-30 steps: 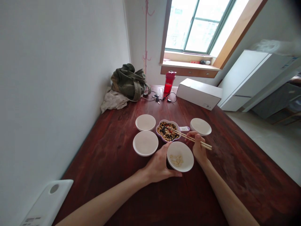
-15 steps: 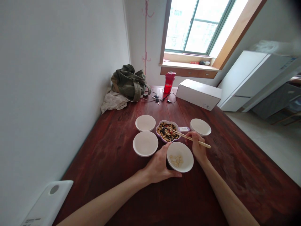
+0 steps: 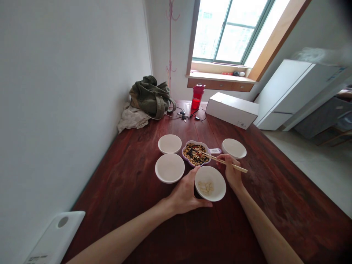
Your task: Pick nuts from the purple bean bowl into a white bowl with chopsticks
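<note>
My left hand [image 3: 187, 194] is wrapped round the left side of a white bowl [image 3: 218, 183], which is tilted a little and holds several pale, slender pieces [image 3: 205, 187]. Between the fingers of my right hand [image 3: 231, 169] is a pair of wooden chopsticks [image 3: 237, 168]. Their tips reach into a purple-rimmed, flower-shaped bowl [image 3: 184, 157] full of mixed beans and grains [image 3: 194, 154] in black, yellow and red. Whether the tips pinch anything is too small to tell. A handle with a white label [image 3: 214, 150] sticks out from that bowl's right side.
Two white bowls [image 3: 169, 168] [image 3: 169, 143] stand left of the flower-shaped bowl, another white bowl [image 3: 234, 148] to its right. Farther back are a green bag [image 3: 150, 97], keys [image 3: 183, 115], a red shaker bottle [image 3: 197, 97] and a white box [image 3: 231, 110]. A wall borders the table's left side.
Almost nothing differs. The chopsticks have shifted very slightly within the beans and grains; both hands and the bowls stay where they were.
</note>
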The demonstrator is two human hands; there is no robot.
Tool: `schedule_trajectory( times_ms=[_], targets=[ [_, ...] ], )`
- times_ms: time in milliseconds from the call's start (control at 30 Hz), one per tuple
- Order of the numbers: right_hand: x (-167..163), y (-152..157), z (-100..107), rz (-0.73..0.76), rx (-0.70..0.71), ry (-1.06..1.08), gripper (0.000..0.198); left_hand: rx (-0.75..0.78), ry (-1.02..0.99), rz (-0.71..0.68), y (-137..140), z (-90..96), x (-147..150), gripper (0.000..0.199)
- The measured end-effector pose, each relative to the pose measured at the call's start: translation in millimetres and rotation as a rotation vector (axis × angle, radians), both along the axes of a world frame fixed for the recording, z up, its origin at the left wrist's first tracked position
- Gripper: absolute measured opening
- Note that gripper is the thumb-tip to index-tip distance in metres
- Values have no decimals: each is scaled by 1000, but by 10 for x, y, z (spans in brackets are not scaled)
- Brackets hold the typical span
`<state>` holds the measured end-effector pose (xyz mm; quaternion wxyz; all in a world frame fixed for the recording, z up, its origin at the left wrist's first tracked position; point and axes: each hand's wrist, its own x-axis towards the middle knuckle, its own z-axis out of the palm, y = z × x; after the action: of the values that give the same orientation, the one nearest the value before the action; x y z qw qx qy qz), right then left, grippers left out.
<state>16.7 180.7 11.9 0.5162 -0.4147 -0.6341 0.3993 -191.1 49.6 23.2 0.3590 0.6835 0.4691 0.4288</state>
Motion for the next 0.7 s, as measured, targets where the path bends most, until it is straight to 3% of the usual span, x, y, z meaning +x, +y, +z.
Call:
schedule_trajectory(
  times_ms=[333,700],
  targets=[
    [-11,-2,-8,-18,35,2,49,-4,-10,2,1,-1,1,130],
    [1,33,-3,-93,-105,227,54,1,1,13,2,-32,7,130]
  ],
)
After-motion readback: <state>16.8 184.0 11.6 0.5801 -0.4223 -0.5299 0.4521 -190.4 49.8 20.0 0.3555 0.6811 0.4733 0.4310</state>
